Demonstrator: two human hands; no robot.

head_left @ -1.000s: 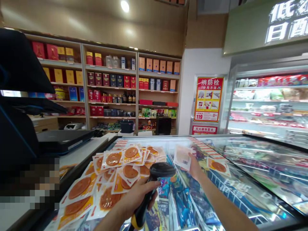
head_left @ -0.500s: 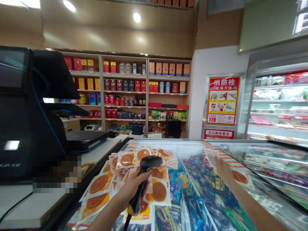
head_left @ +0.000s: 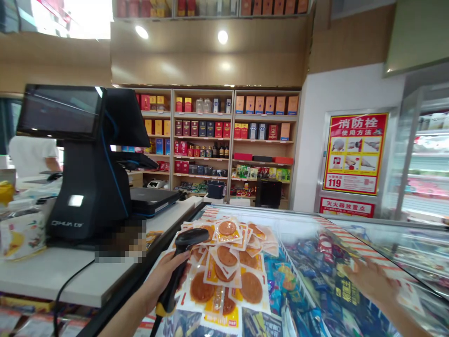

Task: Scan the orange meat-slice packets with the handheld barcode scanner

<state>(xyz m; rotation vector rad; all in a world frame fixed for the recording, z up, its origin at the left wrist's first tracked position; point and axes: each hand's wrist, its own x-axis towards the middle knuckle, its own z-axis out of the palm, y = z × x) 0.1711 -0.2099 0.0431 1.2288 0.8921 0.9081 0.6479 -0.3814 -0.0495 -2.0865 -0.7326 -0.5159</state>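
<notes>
In the head view my left hand [head_left: 164,276] is wrapped round the handle of a black and yellow barcode scanner [head_left: 176,269], its head pointing up over the freezer. Beside it lies a heap of flat packets [head_left: 250,285], each showing a round orange-brown patty. My right hand [head_left: 372,283] reaches over the right side of the freezer, slightly blurred, fingers stretched out, with no packet visible in them. Near its wrist a whitish packet [head_left: 410,295] lies on the glass. Dark and blue bags [head_left: 322,281] show beneath that hand.
A black checkout terminal [head_left: 91,182] stands on the white counter [head_left: 70,276] at left, with a cable hanging down. Shelves of boxes and bottles [head_left: 203,150] line the back wall. A red notice [head_left: 356,154] hangs at right. A person in white [head_left: 33,152] is at far left.
The view has turned left, bringing more counter into sight. My left hand and the scanner have shifted left across the packets. The pale packet at my right fingertips no longer shows there.
</notes>
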